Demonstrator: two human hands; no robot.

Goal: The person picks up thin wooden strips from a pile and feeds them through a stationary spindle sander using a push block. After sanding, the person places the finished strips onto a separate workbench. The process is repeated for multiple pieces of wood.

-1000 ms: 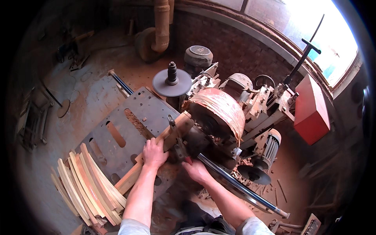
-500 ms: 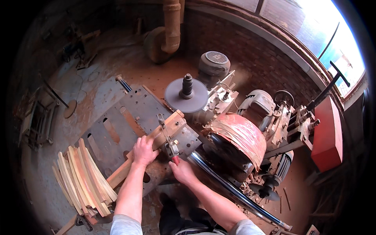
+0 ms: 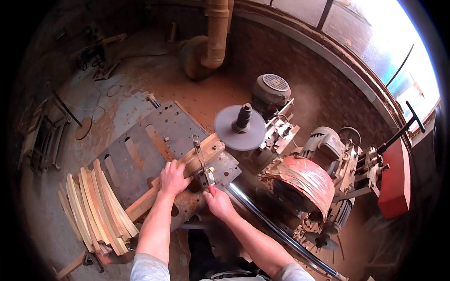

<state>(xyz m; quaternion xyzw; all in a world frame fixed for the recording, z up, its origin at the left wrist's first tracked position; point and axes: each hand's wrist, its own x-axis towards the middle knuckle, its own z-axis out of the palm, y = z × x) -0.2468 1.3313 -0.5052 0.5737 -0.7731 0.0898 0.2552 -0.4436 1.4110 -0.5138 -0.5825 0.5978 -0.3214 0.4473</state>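
My left hand (image 3: 174, 180) is closed over a long wooden piece (image 3: 143, 202) that lies slantwise on a flat metal table (image 3: 117, 175). Its thumb points toward a metal toggle clamp (image 3: 202, 157), which sits across the wood near its far end. My right hand (image 3: 218, 202) grips the red handle (image 3: 212, 189) of that clamp. Just beyond the wood's far end is a grey disc (image 3: 225, 129) on an upright threaded spindle (image 3: 242, 117). What lies under my left palm is hidden.
Curved wooden strips (image 3: 96, 206) are stacked at the table's near left. A steel rail (image 3: 272, 234) runs along the right. Beyond it stand a red-and-white wrapped cover (image 3: 307, 180), motors (image 3: 272, 89) and a red box (image 3: 394, 180). A thick duct pipe (image 3: 217, 35) rises behind.
Disc, motors and wrapped cover now appear farther right and lower relative to the table and my hands. Both hands keep their holds on the wood and the clamp handle.
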